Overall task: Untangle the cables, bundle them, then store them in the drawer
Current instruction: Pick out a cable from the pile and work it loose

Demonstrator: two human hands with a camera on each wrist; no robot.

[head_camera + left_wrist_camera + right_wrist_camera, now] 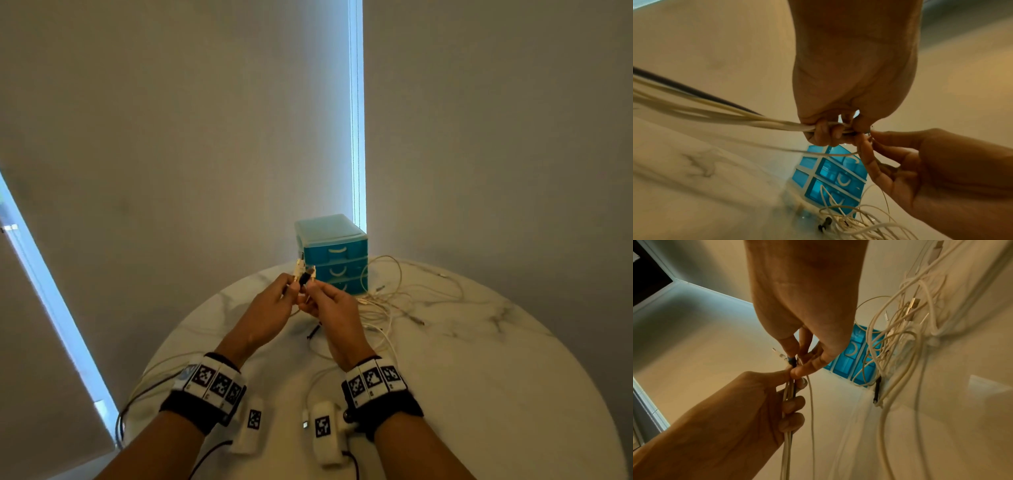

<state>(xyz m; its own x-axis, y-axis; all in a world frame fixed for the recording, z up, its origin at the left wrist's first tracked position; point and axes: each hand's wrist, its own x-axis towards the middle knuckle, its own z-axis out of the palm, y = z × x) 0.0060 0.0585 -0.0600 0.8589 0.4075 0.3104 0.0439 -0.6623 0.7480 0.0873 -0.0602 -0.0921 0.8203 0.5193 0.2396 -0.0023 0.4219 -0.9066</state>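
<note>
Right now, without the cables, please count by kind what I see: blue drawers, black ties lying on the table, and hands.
Blue drawers: 3
Black ties: 1
Hands: 2, left hand and right hand
Total: 6

A drawer unit (331,253) is set at the far edge of the table (479,377), roughly at its middle. A loose tangle of cables (404,298) is spread on the table just right of the unit and nearer than it, touching its base. A small tie (314,331) is laid on the table near the tangle, to its left. Above the table, in front of the unit, the left hand (270,305) and the right hand (330,305) are held together, fingertips touching. A bunch of cable ends (303,274) is held between them, its connectors pointing up. From the left hand the held cables are trailed off the table's near left edge.
</note>
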